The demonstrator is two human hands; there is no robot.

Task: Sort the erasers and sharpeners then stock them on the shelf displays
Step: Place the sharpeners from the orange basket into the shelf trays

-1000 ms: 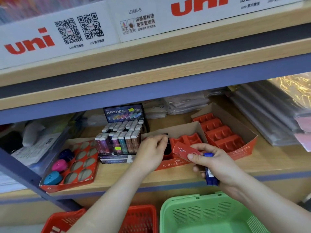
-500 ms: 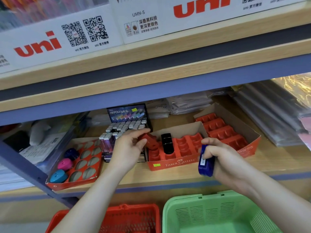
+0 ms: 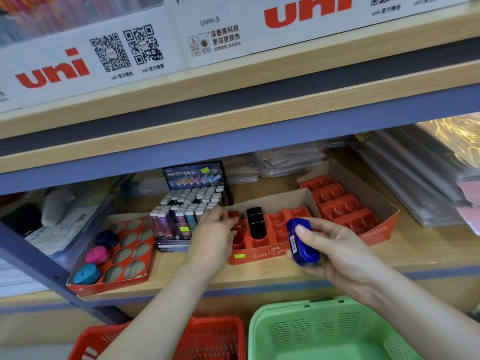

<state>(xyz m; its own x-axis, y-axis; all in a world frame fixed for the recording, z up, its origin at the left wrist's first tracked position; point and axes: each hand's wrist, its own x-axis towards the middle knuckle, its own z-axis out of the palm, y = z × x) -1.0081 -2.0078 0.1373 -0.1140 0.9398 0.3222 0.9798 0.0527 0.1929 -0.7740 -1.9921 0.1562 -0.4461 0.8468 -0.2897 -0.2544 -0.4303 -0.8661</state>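
The red sharpener [image 3: 233,214] has passed from the right hand [image 3: 335,253] to the left hand [image 3: 213,235], which now pinches it over the far-left slot of the Faber-Castell tray [image 3: 262,255], just left of the black sharpeners [image 3: 255,222]; the right hand retains only the blue sharpener [image 3: 302,242], fingers curled round it (near the tray's front wall); one piece is nearly stocked, one remains.

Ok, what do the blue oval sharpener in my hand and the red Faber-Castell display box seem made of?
Blue oval sharpener: probably hard glossy plastic, from its highlights and moulded curves. Red Faber-Castell display box: printed matt cardboard, brown inside wall; its slotted insert may be plastic.
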